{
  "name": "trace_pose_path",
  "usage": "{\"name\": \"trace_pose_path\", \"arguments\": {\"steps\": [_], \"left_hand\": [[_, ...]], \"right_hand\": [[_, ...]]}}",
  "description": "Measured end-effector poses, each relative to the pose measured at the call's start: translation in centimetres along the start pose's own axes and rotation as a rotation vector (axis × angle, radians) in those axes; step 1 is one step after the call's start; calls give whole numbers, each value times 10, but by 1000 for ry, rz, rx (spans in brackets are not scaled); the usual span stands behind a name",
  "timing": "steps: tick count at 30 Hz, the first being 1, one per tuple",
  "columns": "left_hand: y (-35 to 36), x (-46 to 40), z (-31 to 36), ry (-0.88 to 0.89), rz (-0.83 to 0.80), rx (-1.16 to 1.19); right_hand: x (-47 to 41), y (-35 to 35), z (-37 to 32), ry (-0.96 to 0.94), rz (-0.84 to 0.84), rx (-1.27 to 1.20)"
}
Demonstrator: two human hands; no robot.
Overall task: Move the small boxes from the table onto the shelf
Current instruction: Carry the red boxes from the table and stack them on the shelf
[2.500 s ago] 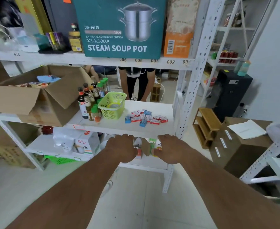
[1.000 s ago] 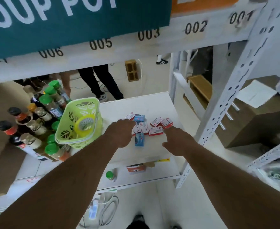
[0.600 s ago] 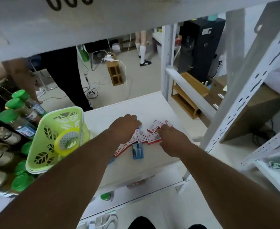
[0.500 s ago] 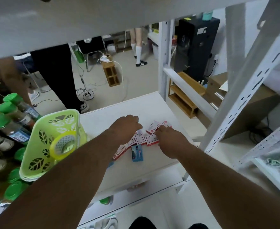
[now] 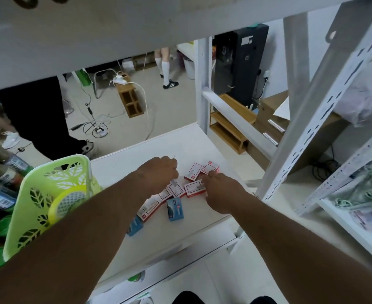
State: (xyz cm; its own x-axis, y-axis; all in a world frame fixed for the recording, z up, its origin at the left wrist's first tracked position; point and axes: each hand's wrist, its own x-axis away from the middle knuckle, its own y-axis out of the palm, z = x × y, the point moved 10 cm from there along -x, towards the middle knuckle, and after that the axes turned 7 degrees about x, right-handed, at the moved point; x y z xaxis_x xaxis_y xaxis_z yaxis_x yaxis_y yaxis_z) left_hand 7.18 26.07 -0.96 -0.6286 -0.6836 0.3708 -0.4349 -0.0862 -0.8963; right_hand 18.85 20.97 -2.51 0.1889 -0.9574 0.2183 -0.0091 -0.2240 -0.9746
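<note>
Green basket [image 5: 49, 194] sits far left on the white shelf [image 5: 191, 145]. Left hand [image 5: 158, 174] lies knuckles-up over the red-and-white small boxes [image 5: 195, 187]; grip hidden, can't tell. Right hand [image 5: 220, 189] touches the boxes' right edge, fingertips hidden too. Risk: blue boxes [image 5: 175, 208] near the front edge get swept off while gathering.
</note>
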Motion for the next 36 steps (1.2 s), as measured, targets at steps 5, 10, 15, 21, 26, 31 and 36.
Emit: {"name": "trace_pose_path", "arguments": {"steps": [5,10,15,21,26,31,36], "left_hand": [[3,1,-5,-15,-41,93],[6,8,-15,-87,-25,197],[4,10,-17,-103,-23,199],[0,9,-19,-113,8,241],[7,12,-22,-121,45,322],[11,13,-23,-109,44,337],[13,16,-25,-115,38,473]], "right_hand": [[-3,2,-3,24,-11,-33],[0,2,-1,41,-35,-91],[-1,1,-5,40,-50,-122],[-3,2,0,68,-56,-124],[-4,8,6,101,-71,-156],[-5,13,10,117,-83,-184],[-1,12,16,139,-80,-241]]}}
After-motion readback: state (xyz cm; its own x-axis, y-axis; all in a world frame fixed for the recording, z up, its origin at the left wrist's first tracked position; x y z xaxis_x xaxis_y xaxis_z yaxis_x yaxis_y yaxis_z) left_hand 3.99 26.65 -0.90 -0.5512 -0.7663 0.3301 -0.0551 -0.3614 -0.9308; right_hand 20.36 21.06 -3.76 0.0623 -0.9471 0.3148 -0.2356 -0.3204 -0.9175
